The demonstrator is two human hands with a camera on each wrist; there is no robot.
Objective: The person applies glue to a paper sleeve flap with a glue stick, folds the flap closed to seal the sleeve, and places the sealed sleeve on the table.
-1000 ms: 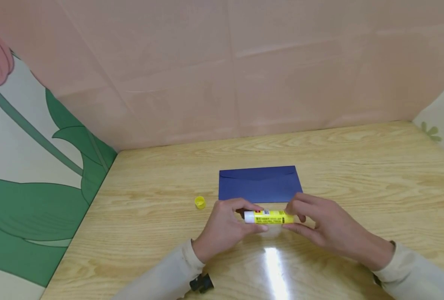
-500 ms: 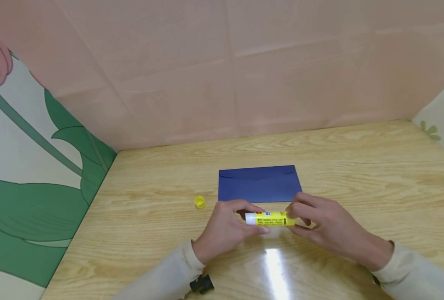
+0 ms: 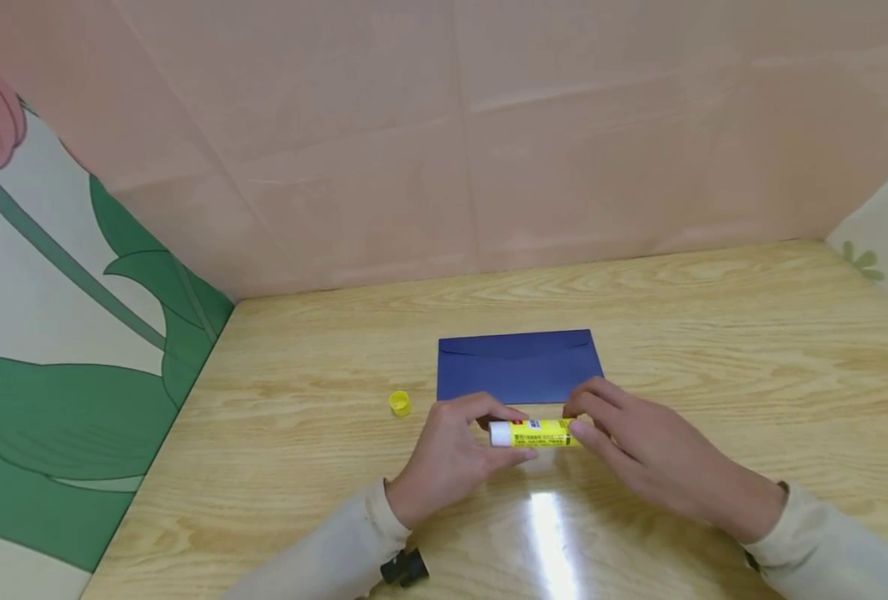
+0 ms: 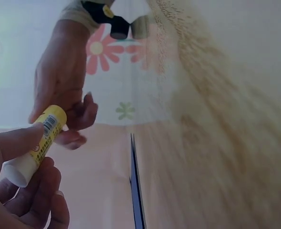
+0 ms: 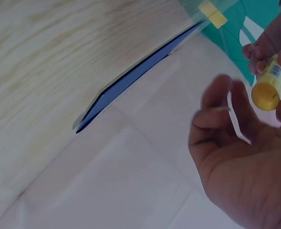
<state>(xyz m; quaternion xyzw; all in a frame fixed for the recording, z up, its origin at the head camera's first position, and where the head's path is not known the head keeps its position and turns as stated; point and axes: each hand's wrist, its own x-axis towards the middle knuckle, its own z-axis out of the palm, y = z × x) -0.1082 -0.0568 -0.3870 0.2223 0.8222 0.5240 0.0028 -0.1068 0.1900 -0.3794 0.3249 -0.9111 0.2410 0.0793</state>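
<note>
My left hand (image 3: 451,454) holds a yellow glue stick (image 3: 541,432) between thumb and fingers, level above the table, its white end to the left. My right hand (image 3: 661,446) is at its yellow base end, thumb close to it. In the right wrist view, the right hand's (image 5: 247,162) loosely bent fingers stand apart from the glue stick (image 5: 269,88); whether the thumb touches it is hard to tell. In the left wrist view, the left fingers wrap the glue stick (image 4: 35,145). A blue envelope (image 3: 519,368) lies just beyond both hands.
A small yellow cap (image 3: 400,403) is on the wooden table (image 3: 301,433), left of the envelope. A pink sheet (image 3: 354,150) rises behind the table. A wall with painted leaves (image 3: 54,417) borders the left side. A black wrist camera (image 3: 404,567) sits under the left sleeve.
My right hand's thumb and fingers have shifted about the glue stick's base and loosened from it. The left hand keeps its hold almost unmoved. Envelope and cap stay where they were.
</note>
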